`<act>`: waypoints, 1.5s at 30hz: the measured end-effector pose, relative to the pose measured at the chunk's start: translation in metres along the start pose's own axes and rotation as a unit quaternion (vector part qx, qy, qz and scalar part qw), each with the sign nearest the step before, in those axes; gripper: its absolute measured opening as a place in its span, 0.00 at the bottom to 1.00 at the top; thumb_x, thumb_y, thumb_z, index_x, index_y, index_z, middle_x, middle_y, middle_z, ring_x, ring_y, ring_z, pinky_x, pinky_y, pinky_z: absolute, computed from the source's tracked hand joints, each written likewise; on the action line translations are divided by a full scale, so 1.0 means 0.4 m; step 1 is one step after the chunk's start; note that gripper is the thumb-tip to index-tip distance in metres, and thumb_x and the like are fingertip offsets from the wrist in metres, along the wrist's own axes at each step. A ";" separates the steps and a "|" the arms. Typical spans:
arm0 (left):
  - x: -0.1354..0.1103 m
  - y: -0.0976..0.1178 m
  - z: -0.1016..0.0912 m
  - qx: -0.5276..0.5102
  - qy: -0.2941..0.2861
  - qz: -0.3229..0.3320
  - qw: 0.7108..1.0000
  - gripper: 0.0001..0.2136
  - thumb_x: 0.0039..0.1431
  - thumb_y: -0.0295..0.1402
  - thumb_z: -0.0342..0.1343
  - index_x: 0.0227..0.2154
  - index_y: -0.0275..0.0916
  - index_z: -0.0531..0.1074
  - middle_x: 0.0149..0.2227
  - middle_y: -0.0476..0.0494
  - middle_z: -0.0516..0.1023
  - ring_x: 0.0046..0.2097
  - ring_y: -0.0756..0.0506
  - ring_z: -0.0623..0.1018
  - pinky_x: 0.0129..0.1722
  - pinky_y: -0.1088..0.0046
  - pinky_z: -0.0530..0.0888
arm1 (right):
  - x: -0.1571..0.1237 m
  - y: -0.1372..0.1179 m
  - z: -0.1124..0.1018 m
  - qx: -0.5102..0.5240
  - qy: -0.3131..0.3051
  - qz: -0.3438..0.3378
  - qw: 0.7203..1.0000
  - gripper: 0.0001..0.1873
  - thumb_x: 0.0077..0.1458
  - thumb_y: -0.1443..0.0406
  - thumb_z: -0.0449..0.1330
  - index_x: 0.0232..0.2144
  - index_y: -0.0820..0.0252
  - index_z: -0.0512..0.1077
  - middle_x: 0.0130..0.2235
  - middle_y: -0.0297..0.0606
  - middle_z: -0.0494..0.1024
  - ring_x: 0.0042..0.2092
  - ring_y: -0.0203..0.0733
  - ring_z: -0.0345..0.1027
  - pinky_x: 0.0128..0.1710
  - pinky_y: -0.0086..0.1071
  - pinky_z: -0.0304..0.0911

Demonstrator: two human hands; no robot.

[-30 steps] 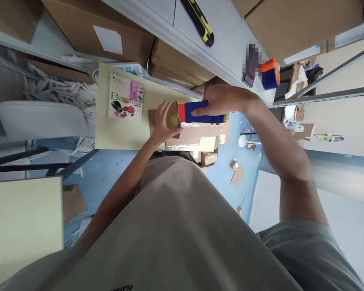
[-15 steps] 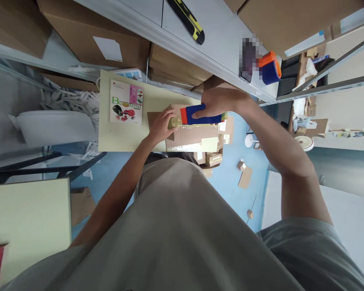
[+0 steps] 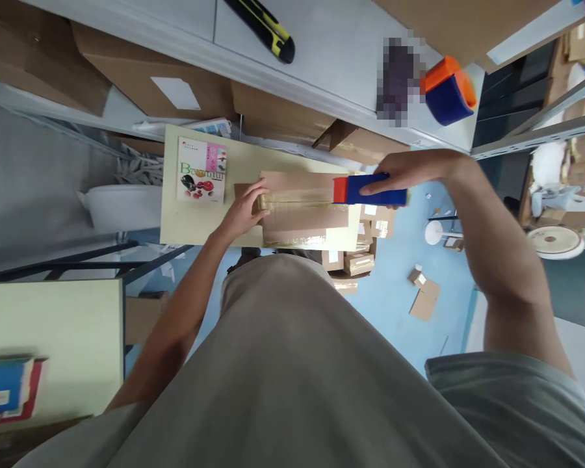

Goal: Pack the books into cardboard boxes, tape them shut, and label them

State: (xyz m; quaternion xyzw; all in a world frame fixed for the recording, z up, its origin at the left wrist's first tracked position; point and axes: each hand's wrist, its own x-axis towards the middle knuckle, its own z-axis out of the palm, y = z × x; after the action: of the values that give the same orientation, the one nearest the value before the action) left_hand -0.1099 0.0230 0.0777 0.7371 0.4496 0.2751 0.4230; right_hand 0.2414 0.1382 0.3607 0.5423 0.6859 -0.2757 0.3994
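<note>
A brown cardboard box (image 3: 302, 224) lies on the pale table (image 3: 195, 224), with a strip of tape running along its top seam. My left hand (image 3: 244, 209) rests on the box's left end, fingers spread over its edge. In my right hand (image 3: 392, 179) is a blue and orange tape dispenser (image 3: 358, 190), gripped by its blue body. The dispenser's orange front sits at the right end of the box. A booklet (image 3: 201, 172) with vegetable pictures lies left of the box.
A grey shelf (image 3: 331, 58) runs across the top, bearing a yellow and black utility knife (image 3: 266, 29) and an orange and blue ring-shaped object (image 3: 449, 91). Stacked cartons (image 3: 358, 263) stand on the blue floor (image 3: 390, 279). A second table (image 3: 78, 318) is at lower left.
My right hand has moved right with the tape dispenser, from over the box's middle to its right end. Tape now lies along the seam. My left hand stays at the left end.
</note>
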 end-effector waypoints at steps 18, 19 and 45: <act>0.024 0.092 0.039 0.106 -0.015 -0.149 0.983 0.27 0.66 0.47 0.62 0.64 0.48 0.67 0.77 0.34 0.58 0.76 0.31 0.63 0.65 0.43 0.76 | 0.280 0.436 0.301 0.116 -0.094 -0.103 0.983 0.37 0.58 0.33 0.61 0.38 0.61 0.81 0.32 0.45 0.80 0.36 0.48 0.72 0.36 0.39 0.62; 0.025 0.096 0.042 0.113 -0.012 -0.157 0.981 0.27 0.66 0.47 0.63 0.64 0.49 0.67 0.77 0.35 0.58 0.76 0.30 0.64 0.65 0.43 0.76 | 0.295 0.434 0.312 0.115 -0.090 -0.106 0.984 0.36 0.59 0.34 0.62 0.38 0.61 0.81 0.31 0.45 0.80 0.35 0.48 0.72 0.35 0.40 0.62; 0.036 0.123 0.096 0.133 0.028 -0.211 0.968 0.26 0.63 0.44 0.62 0.63 0.51 0.68 0.78 0.42 0.57 0.74 0.31 0.67 0.66 0.41 0.77 | 0.333 0.405 0.430 0.077 -0.015 -0.104 0.992 0.29 0.65 0.43 0.62 0.49 0.63 0.81 0.39 0.50 0.83 0.39 0.52 0.77 0.37 0.40 0.64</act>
State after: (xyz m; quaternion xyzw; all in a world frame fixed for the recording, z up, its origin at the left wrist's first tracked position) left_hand -0.0521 0.0096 0.1022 0.6670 0.6391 0.1383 0.3571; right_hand 0.4278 0.1107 0.1657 0.4927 0.7093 -0.3757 0.3363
